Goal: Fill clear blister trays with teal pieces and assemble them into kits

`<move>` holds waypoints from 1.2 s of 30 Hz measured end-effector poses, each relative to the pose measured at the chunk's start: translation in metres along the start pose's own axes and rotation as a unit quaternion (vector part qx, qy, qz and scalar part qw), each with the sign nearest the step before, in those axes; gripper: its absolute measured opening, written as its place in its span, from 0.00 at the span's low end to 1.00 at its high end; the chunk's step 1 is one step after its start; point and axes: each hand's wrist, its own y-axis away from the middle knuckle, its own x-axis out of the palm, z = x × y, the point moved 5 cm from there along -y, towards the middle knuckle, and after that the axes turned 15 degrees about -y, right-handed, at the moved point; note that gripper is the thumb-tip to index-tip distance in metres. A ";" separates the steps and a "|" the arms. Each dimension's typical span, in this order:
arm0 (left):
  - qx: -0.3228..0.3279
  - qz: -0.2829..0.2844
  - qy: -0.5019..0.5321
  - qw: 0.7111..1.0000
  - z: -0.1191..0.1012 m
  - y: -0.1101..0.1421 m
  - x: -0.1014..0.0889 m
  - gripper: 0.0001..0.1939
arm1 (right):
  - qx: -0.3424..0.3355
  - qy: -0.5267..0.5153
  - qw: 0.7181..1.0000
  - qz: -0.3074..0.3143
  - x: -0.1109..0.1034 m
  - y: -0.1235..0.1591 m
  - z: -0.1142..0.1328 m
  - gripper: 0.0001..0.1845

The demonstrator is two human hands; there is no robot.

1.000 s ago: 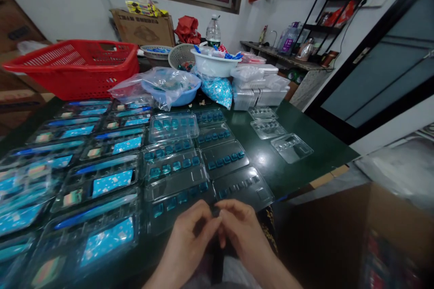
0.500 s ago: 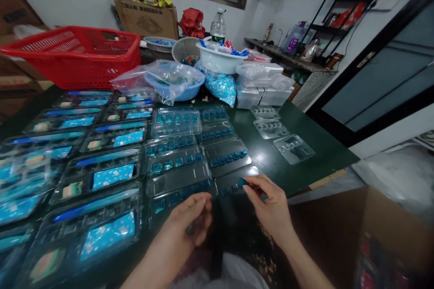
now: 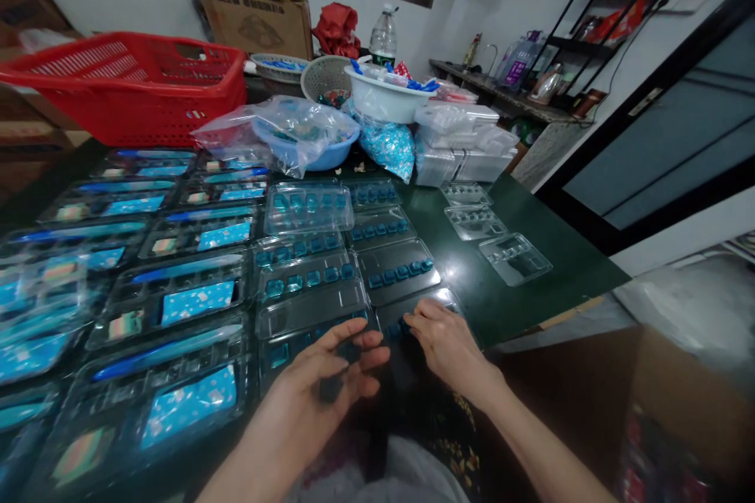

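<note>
My right hand (image 3: 440, 338) is closed in a pinch at a small teal block (image 3: 406, 326) in the near clear plastic tray (image 3: 451, 300). The fingers cover most of that block, and others sit beside it in the row. My left hand (image 3: 330, 377) hovers to the left, palm turned inward and fingers loosely spread. A dark patch shows inside its curl; I cannot tell whether it is a block or the table. Beyond my hands, another clear tray (image 3: 386, 251) carries a row of teal blocks (image 3: 402, 273).
Filled trays with blue pens (image 3: 171, 350), blue patterned packets (image 3: 197, 302) and striped erasers (image 3: 125, 324) cover the left side. Clear trays (image 3: 516, 258) lie at right. A red basket (image 3: 165, 114), a blue basin (image 3: 322, 153) and stacked clear cases (image 3: 463, 149) stand behind.
My right hand has moved slightly left and lowered the teal block into the tray's row. My left hand's fingers have spread wider and shifted right. The camera view has shifted slightly.
</note>
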 end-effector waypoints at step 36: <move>0.024 0.087 -0.177 0.980 0.028 -0.014 0.012 0.11 | 0.131 -0.575 0.794 -0.144 0.026 0.030 0.029 0.08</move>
